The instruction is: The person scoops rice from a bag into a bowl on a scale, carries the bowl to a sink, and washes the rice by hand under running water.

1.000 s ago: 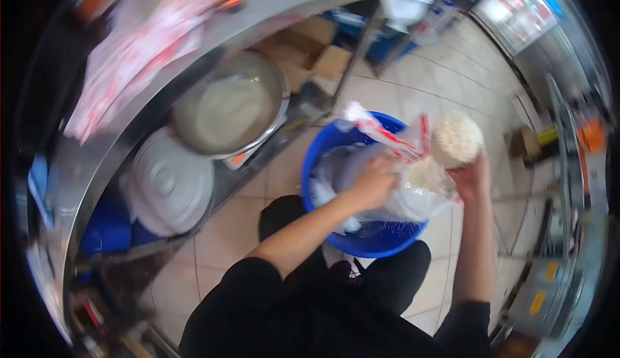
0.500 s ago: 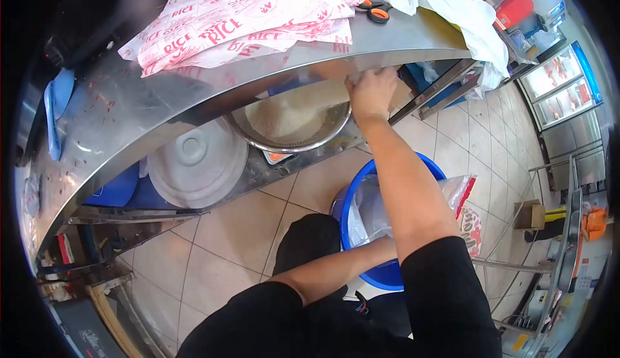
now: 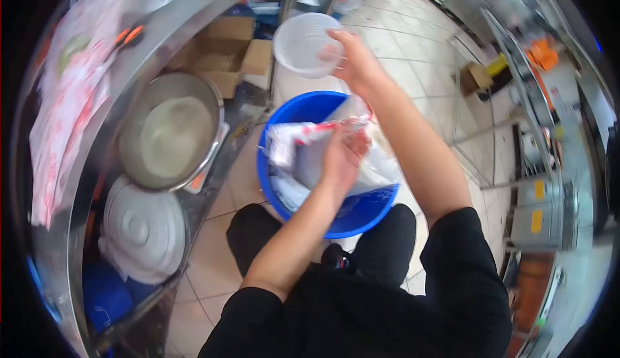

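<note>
My right hand is closed on the rim of a translucent round plastic tub, held above the far edge of a blue bucket. Inside the bucket lies a clear plastic bag with a red and white printed edge. My left hand grips this bag near its bunched upper part; its fingers are partly hidden by the plastic. To the left, a metal bowl on the lower shelf holds pale grains or powder. What the bag contains cannot be made out clearly.
A grey round lid lies beside the bowl on the shelf. Behind the bowl stands an open cardboard box. Printed paper sacks and orange-handled scissors rest on the steel counter. A metal rack stands at the right.
The view has turned right. My right hand has left the metal bowl's rim and now holds the tub up over the bucket. My left hand, hidden before, now shows on the bag.
</note>
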The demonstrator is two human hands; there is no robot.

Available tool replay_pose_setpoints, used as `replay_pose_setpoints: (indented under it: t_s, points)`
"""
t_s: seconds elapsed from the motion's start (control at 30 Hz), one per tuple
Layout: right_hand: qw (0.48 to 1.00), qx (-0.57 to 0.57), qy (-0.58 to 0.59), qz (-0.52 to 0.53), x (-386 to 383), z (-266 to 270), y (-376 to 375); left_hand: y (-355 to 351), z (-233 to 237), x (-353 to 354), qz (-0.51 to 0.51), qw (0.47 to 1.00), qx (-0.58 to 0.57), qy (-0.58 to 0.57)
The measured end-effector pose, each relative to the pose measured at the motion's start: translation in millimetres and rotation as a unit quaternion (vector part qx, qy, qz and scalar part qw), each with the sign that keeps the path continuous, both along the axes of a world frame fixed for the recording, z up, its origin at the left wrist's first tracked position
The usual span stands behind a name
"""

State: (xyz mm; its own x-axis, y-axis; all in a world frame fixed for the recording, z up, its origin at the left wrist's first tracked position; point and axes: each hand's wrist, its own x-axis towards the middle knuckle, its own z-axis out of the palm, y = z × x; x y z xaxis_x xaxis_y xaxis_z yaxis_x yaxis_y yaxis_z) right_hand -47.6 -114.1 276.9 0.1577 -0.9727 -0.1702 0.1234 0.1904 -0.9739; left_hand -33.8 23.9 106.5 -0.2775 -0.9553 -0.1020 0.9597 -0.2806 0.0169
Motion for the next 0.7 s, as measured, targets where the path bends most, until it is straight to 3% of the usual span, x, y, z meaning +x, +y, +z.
replay_pose_setpoints:
  t_s: [0.03,0.13,0.17,0.2,0.23,0.3,0.33,0.37,0.47,0.53,0.57,0.63,0.67,0.7]
  points:
    - [1.000,-0.024,0.015,-0.012,-45,17,18,6,47,0,0.029,0.995,0.058,-0.073]
    - [0.987,-0.068,0.087,-0.114,-168,22,60,-8,43,-31,0.075,0.989,-0.016,-0.124]
    - [0.979,-0.075,0.117,-0.149,-204,4,72,-15,28,-40,0.107,0.878,-0.224,-0.410]
    - [0.963,-0.064,0.199,-0.171,-233,-16,82,-20,21,-44,0.128,0.644,-0.406,-0.636]
    - [0.940,-0.053,0.280,-0.190,-250,-40,89,-19,24,-38,0.125,0.638,-0.413,-0.638]
    - [0.919,-0.024,0.338,-0.201,-255,-77,99,-19,36,-26,-0.016,0.269,-0.516,-0.813]
    - [0.902,-0.065,0.395,-0.163,-248,-95,99,-25,38,-23,-0.130,0.232,-0.501,-0.823]
    - [0.879,-0.104,0.448,-0.125,-237,-113,96,-27,39,-20,-0.132,0.220,-0.504,-0.825]
    - [0.854,-0.155,0.493,-0.058,-200,-164,84,-17,39,-9,-0.146,0.060,-0.509,-0.846]
    - [0.716,-0.294,0.630,-0.062,-182,-176,78,-16,32,-9,-0.131,0.050,-0.535,-0.833]
    - [0.721,-0.293,0.625,-0.067,-175,-185,76,-17,27,-8,-0.109,0.051,-0.555,-0.823]
    - [0.570,-0.377,0.730,0.007,-163,-216,81,-16,27,-2,-0.087,0.066,-0.558,-0.823]
    - [0.605,-0.445,0.661,0.006,-162,-233,92,-14,25,-1,-0.062,0.090,-0.560,-0.821]
    - [0.608,-0.443,0.659,0.006,-160,-246,88,-12,23,1,-0.066,0.090,-0.560,-0.821]
